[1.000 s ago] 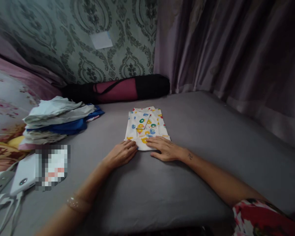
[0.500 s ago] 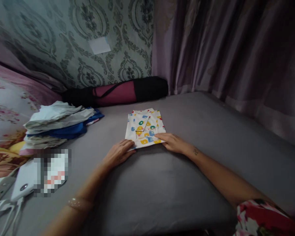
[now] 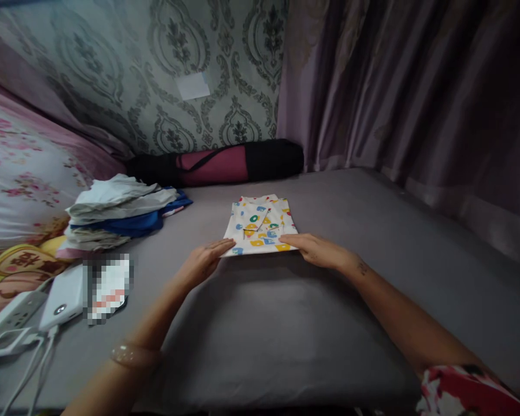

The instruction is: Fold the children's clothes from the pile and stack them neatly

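A white garment [image 3: 260, 225] with blue, yellow, green and red prints is folded into a compact shape on the grey bed sheet [image 3: 260, 323]. My left hand [image 3: 205, 260] grips its near left corner, fingers on top and thumb hidden beneath. At the near right corner my right hand [image 3: 316, 249] holds the cloth the same way, fingers pressed on the upper side. The near edge is stretched straight between both hands and looks slightly raised off the sheet.
To the left lies a pile of clothes [image 3: 117, 211], with a white power bank [image 3: 65, 294], a power strip [image 3: 17, 315], cables and a blurred-out item nearer. A black and maroon long bag [image 3: 216, 164] lies along the patterned wall. Purple curtains [image 3: 351, 86] hang at the right.
The garment's near edge has been lifted and pulled straighter, with my hands slightly farther apart. The view has shifted, so the surroundings appear farther right.
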A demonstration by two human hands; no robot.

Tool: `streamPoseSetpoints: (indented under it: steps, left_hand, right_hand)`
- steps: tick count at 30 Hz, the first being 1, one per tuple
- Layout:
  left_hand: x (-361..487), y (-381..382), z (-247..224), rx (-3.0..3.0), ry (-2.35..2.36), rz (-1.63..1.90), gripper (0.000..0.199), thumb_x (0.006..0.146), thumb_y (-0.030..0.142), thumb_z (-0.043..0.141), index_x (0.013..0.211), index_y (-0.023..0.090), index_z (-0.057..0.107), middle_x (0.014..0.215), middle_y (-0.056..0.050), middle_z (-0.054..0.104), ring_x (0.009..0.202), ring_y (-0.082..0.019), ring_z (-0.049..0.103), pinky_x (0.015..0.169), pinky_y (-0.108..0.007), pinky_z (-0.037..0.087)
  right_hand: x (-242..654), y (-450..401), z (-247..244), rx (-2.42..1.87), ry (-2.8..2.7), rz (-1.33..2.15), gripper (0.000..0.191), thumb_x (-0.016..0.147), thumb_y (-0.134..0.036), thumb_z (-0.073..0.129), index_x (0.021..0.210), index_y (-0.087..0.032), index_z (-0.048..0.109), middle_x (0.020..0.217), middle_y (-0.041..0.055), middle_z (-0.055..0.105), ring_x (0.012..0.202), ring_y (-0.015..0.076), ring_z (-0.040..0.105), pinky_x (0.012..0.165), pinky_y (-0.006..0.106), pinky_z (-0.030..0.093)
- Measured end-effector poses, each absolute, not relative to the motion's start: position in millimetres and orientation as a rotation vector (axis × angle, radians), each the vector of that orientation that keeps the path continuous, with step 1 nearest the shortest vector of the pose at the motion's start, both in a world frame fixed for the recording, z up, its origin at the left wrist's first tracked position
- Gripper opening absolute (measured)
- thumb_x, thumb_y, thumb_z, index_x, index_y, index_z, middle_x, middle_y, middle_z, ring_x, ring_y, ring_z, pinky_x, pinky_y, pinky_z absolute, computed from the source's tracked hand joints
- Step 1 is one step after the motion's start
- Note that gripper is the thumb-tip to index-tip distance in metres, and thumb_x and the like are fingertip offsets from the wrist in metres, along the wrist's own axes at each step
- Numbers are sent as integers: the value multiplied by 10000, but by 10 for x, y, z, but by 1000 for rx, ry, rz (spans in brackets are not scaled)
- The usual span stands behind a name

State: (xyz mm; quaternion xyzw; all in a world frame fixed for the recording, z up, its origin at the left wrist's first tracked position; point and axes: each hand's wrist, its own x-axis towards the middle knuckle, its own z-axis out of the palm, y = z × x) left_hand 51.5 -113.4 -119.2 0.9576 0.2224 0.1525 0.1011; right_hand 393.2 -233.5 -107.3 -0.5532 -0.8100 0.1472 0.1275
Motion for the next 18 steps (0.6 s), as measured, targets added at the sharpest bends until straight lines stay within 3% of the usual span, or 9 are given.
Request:
streamPoseSetpoints:
  steps: [5,10,18]
  left_hand:
    - [389,-1345,-934,2833,666,388,500,908,153,365,1368,230,546,1349,-73,606,1227,-218,587,1041,-404,484]
    - [216,-1657,-766,2721,697,266,460,944,206,391,1368,289,549,1312,-46,637,1186,-211,616,1000,-361,509]
    - [105,-1927,-470,2408,665,150,349,934,333,488,1239,331,657,1140,-16,725,954,-195,694,835,-274,555]
  right_hand:
    - [3880,-2501,-839,-1670,-2353,536,613,862,-78,407,1407,-340,508,1415,-38,541,1278,210,522,1060,372,444]
    - [3832,-2702,-618,-1471,-2394,730,539,872,-135,449,1358,-332,572,1326,-28,619,1189,233,589,1018,356,470]
    - [3734,-2815,-254,-1122,-2519,1143,491,856,-105,442,1281,-258,636,1171,18,701,1008,173,655,856,247,493]
